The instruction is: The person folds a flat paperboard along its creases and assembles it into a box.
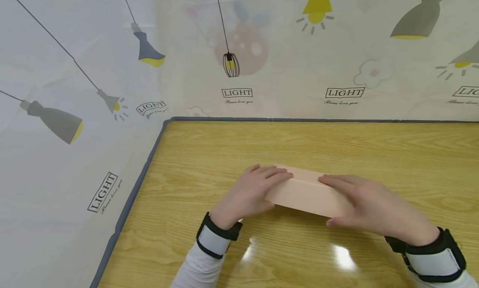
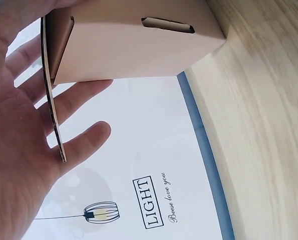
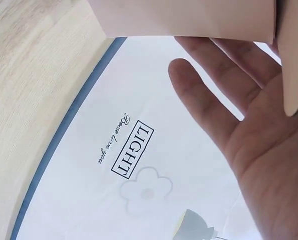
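A pale pinkish cardboard box [image 1: 312, 198], long and low, is held between the two hands above the wooden table. My left hand [image 1: 248, 192] grips its left end, thumb on the near side and fingers over the top and far side. At the right end, my right hand [image 1: 370, 205] holds it in much the same way. In the left wrist view a thin end flap [image 2: 52, 107] sticks out beside the palm, and a slot [image 2: 168, 24] is cut in one face. Another rounded flap [image 3: 293, 65] shows by the palm in the right wrist view. The box's inside is hidden.
The wood-grain table [image 1: 209, 148] meets a blue-grey edge strip [image 1: 269, 119] at the back and left. Beyond it rises a pale wall covering [image 1: 292, 80] printed with lamps and the word LIGHT. Each wrist wears a black and white strap [image 1: 430, 257].
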